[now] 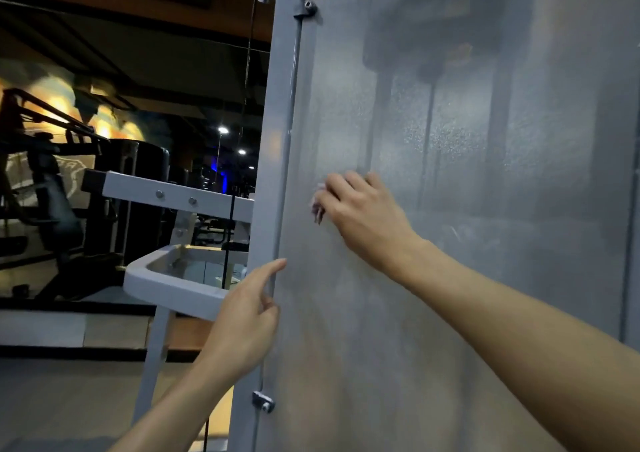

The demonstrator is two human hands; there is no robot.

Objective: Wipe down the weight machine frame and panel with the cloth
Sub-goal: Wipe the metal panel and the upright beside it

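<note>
While the frosted panel (pixel 467 181) of the weight machine is standing upright and filling the right side of the view, its long axis is running top to bottom, with the grey frame post (pixel 277 133) rising along its left edge and leaning slightly to the right toward the top. The right hand (pixel 360 209) is pressing against the panel near its left edge, about halfway up, with fingers curled over a small pale cloth (pixel 318 202); only a crumpled bit of the cloth is peeking out at the fingertips, and the rest is lying hidden under the palm. The left hand (pixel 247 316) is resting lower down at the seam where post and panel are meeting, its forefinger stretching straight up along the edge and its other fingers loosely bent, holding nothing. Two small brackets are clamping the panel to the post, the upper bracket (pixel 305 8) near the top and the lower bracket (pixel 263 401) near the bottom. Behind the panel, blurred dark shapes of the weight stack and its guide rods are showing through. To the left, a pale crossbar (pixel 180 199) with two bolts is jutting out from the post, and further machines are standing in the dim gym beyond.
</note>
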